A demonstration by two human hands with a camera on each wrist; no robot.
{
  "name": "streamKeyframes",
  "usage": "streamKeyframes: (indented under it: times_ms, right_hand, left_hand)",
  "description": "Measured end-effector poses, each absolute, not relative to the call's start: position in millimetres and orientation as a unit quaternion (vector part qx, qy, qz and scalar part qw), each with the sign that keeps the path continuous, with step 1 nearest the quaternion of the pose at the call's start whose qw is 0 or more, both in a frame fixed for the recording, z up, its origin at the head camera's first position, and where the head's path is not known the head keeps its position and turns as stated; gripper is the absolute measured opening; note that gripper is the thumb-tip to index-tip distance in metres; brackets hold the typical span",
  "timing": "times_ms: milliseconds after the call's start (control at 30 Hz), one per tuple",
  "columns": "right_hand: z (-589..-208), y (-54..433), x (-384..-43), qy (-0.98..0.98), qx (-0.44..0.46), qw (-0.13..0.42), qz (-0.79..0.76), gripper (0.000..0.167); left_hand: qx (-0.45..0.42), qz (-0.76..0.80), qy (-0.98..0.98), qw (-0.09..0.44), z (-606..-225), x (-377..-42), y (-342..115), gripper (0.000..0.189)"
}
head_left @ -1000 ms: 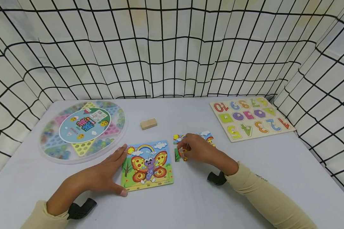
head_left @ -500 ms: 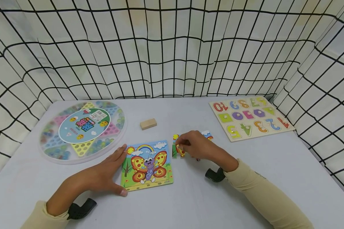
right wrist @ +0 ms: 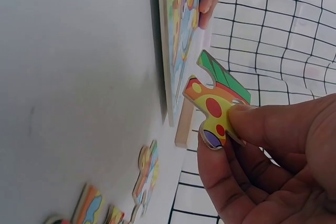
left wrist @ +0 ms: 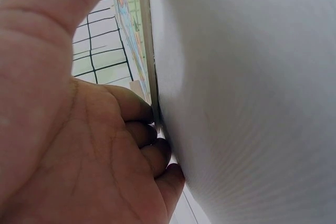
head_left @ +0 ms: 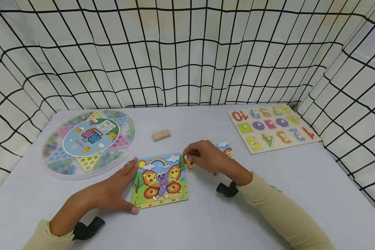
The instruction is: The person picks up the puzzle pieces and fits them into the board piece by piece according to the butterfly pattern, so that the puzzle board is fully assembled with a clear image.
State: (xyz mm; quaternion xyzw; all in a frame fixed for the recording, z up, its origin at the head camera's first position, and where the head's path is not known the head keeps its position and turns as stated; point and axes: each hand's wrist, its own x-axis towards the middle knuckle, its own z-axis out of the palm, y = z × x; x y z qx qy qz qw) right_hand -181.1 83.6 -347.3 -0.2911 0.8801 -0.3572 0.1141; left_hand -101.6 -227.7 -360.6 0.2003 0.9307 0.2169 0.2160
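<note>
Black netting (head_left: 190, 40) stands behind a white table (head_left: 203, 222). On it lies a butterfly puzzle (head_left: 160, 182), its left edge touched by the outspread left hand (head_left: 114, 190). The right hand (head_left: 207, 158) pinches a puzzle piece (right wrist: 216, 103) near the puzzle's far right corner; loose pieces (right wrist: 147, 176) lie nearby.

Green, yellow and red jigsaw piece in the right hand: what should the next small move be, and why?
Probably carry the jigsaw piece leftward and down onto the square butterfly-picture board: the right hand pinches it clear of the board, its spotted wing pattern resembles the board's, and the left hand touches the board's left edge.
</note>
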Motion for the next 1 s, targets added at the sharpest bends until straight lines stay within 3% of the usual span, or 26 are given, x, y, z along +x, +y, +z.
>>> streamKeyframes:
  times_ms: [1000]
  right_hand:
    - [-349.5, 34.5, -175.5, 0.852, -0.340, 0.155, -0.368, 0.015]
  left_hand:
    - [0.200, 0.219, 0.930, 0.218, -360.8, -102.8, -229.7, 0.134]
